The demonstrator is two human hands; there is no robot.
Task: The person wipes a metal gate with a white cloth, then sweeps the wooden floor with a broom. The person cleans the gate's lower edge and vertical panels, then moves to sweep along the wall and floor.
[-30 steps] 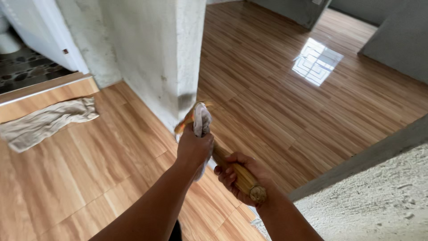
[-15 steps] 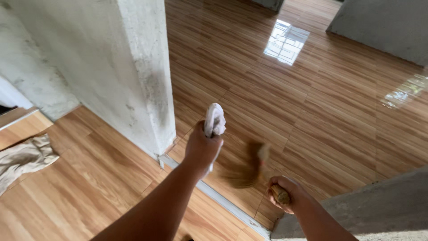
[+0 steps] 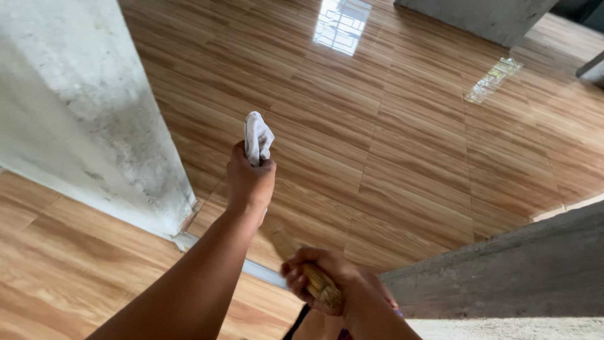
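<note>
1. head view, left hand (image 3: 250, 179): closed in a fist around a white cloth (image 3: 257, 137), held out at arm's length above the wood-look floor (image 3: 402, 145). bunched end of the cloth stuck up out of the top of the fist; rest hidden inside the grip.

2. head view, right hand (image 3: 321, 280): wrapped tight around the pale, bound handle of a broom (image 3: 318, 284), low in the picture and close to the body. handle end showed between the fingers; bristle end ran forward and down under the left forearm, mostly hidden and blurred, so could not tell whether touching the floor.

3. head view, surroundings: stood at a doorway, with a rough grey concrete wall (image 3: 88, 113) to the left and another concrete wall edge (image 3: 503, 277) to the lower right. metal threshold strip (image 3: 251, 269) crossed the floor between them, just under the arms.

4. head view, progress as judged: looked like floor cleaning in hand, with both tools gripped and neither clearly down on the boards. floor beyond the threshold shone, with bright window reflections (image 3: 343, 22), and showed no visible dust, litter or wet patches. could not tell from this alone which parts were already swept or wiped; nearer boards by the left wall looked just as clean but duller.
</note>
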